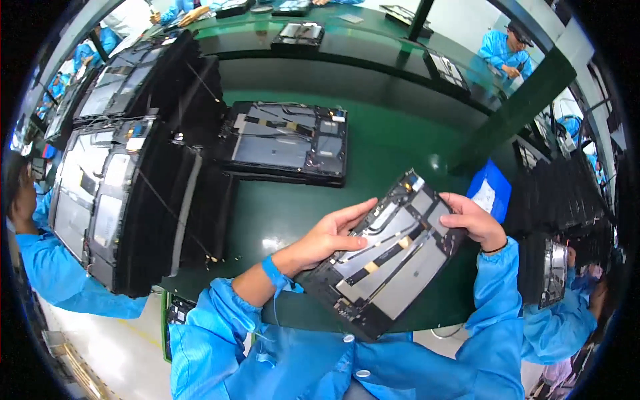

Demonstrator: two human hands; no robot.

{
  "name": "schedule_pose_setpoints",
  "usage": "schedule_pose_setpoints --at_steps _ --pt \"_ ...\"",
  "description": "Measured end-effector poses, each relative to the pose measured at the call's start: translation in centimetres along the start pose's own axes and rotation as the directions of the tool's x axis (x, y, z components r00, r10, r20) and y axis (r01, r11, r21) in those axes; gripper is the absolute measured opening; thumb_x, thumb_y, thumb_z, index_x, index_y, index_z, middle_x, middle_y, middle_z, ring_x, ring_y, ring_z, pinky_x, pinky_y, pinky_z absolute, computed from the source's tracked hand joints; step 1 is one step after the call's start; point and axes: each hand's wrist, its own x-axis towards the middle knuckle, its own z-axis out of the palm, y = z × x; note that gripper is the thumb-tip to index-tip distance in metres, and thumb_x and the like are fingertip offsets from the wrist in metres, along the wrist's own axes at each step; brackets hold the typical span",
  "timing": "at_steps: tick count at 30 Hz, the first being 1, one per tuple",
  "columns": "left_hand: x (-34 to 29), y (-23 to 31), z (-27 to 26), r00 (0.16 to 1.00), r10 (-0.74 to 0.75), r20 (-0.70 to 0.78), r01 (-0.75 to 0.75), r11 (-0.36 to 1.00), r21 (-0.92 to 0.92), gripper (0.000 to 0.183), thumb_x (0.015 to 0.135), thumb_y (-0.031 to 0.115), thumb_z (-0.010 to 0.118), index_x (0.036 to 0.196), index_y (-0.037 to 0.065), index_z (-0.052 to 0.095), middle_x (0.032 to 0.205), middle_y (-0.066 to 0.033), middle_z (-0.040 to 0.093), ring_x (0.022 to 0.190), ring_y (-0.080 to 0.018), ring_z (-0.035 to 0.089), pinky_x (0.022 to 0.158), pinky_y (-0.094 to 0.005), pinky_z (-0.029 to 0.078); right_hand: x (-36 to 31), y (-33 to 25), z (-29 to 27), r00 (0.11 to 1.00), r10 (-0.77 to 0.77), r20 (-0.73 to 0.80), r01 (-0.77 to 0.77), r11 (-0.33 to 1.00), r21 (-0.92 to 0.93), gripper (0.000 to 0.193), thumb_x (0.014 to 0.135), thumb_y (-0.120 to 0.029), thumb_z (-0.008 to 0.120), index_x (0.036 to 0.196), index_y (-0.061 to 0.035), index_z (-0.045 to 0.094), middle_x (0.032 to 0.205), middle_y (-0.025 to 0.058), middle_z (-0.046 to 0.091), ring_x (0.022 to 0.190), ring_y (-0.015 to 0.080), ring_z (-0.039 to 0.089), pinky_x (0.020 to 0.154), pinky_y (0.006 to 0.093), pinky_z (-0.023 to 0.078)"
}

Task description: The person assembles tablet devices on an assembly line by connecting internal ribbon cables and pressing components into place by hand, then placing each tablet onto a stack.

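Note:
Between my two hands, tilted above the table, is an opened tablet [413, 263] with its grey battery cells, black flex cables and circuit boards showing. My left hand [333, 232] is closed on its left edge, thumb on top, with a blue strap around the wrist. My right hand [471, 220] grips the upper right edge, its thumb resting on a grey cell. Farther off to the left lies a low stack of similar opened tablets [280, 141]. Both sleeves are light blue.
Tall stacks of opened tablets [100, 193] rise at the left, and another dark stack [557, 193] stands at the right. A blue and white packet [490, 190] lies on the green table [393, 133]. A green post [517, 110] slants across the right. Co-workers in blue sit around.

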Motion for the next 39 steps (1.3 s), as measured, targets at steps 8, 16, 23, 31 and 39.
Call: schedule_pose_setpoints --at_steps 8,16,23,31,39 --pt "-0.6 -2.1 -4.0 0.975 0.021 0.222 0.18 0.516 -0.837 0.051 0.097 0.044 0.039 0.134 0.008 0.046 0.13 -0.0175 0.052 0.116 -0.0285 0.054 0.103 -0.047 0.039 4.6 -4.5 1.5 0.95 -0.243 -0.197 0.297 0.897 0.327 0.047 0.081 -0.015 0.061 0.123 0.0009 0.049 0.108 0.0098 0.063 0.094 0.018 0.062 0.085 0.0296 0.048" --pt "0.4 -1.7 -3.3 0.968 -0.251 0.012 0.232 0.872 -0.431 0.045 0.099 0.038 0.041 0.122 0.0 0.051 0.115 -0.0145 0.06 0.102 -0.0257 0.061 0.094 -0.0415 0.048 15.8 -4.4 9.4 0.842 -0.285 -0.459 0.486 0.771 0.412 0.018 0.085 -0.014 0.06 0.102 -0.0075 0.058 0.091 0.0035 0.064 0.082 0.015 0.063 0.074 0.0286 0.05" --pt "0.4 -2.3 -3.6 0.971 -0.234 0.048 0.232 0.872 -0.43 0.043 0.099 0.033 0.04 0.126 -0.001 0.047 0.119 -0.0156 0.058 0.104 -0.0261 0.059 0.097 -0.0428 0.045 17.7 -4.1 14.8 0.803 -0.307 -0.511 0.498 0.816 0.294 0.027 0.088 -0.014 0.058 0.111 -0.0007 0.053 0.098 0.008 0.062 0.088 0.0149 0.061 0.08 0.0279 0.048" --pt "0.4 -2.2 -4.1 0.975 -0.221 0.027 0.211 0.881 -0.424 0.04 0.1 0.029 0.04 0.127 -0.001 0.047 0.117 -0.0165 0.058 0.105 -0.0265 0.059 0.098 -0.0431 0.045 17.3 -0.4 12.9 0.627 -0.52 -0.581 0.509 0.837 -0.2 0.054 0.089 -0.025 0.058 0.134 0.0005 0.041 0.139 0.0179 0.037 0.13 0.0279 0.036 0.107 0.0376 0.03" --pt "1.5 -3.3 -2.6 0.98 -0.117 -0.161 0.064 0.951 -0.301 0.024 0.096 0.022 0.051 0.111 0.003 0.052 0.096 -0.0119 0.062 0.082 -0.0207 0.065 0.077 -0.0365 0.056 11.7 7.4 3.4 0.711 -0.626 -0.32 0.456 0.757 -0.469 0.032 0.091 -0.005 0.048 0.122 0.0005 0.053 0.127 0.0128 0.054 0.119 0.0234 0.05 0.102 0.0342 0.036"
